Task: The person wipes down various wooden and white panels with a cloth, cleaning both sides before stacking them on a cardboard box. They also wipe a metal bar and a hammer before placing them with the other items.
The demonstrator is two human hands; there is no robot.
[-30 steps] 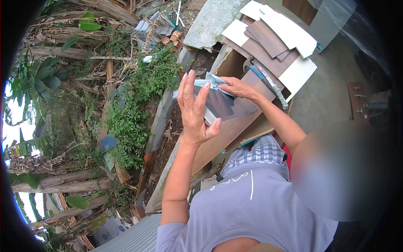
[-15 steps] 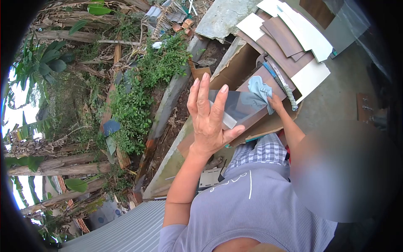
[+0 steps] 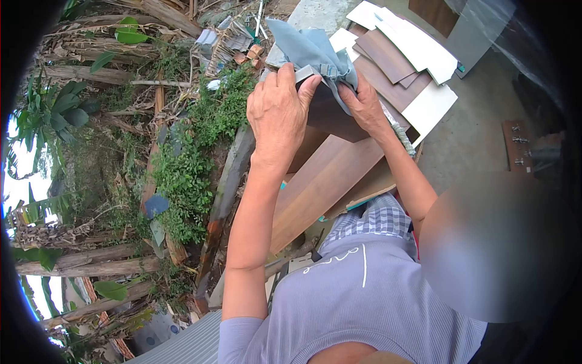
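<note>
My left hand (image 3: pixel 279 112) is closed around the pale end of a dark, smooth panel (image 3: pixel 345 121), its thumb on the edge. A blue-grey cloth (image 3: pixel 309 51) drapes over the panel's far end. My right hand (image 3: pixel 364 106) grips this cloth against the panel's right side, fingers partly hidden by the folds. Below both hands a brown wood-grain board (image 3: pixel 327 185) lies slanted across an open cardboard box (image 3: pixel 364 188).
Brown and white board pieces (image 3: pixel 406 54) are stacked at the upper right, near a wrapped tool handle (image 3: pixel 397 127). A brown strip with metal fittings (image 3: pixel 517 145) lies on the concrete floor. Leafy plants (image 3: pixel 185 176) grow left of a concrete curb (image 3: pixel 233 176).
My left hand has gone from raised with fingers spread to gripping the panel's end. The panel has been lifted and tilted. My right hand has carried the cloth up and left to the panel's far end.
</note>
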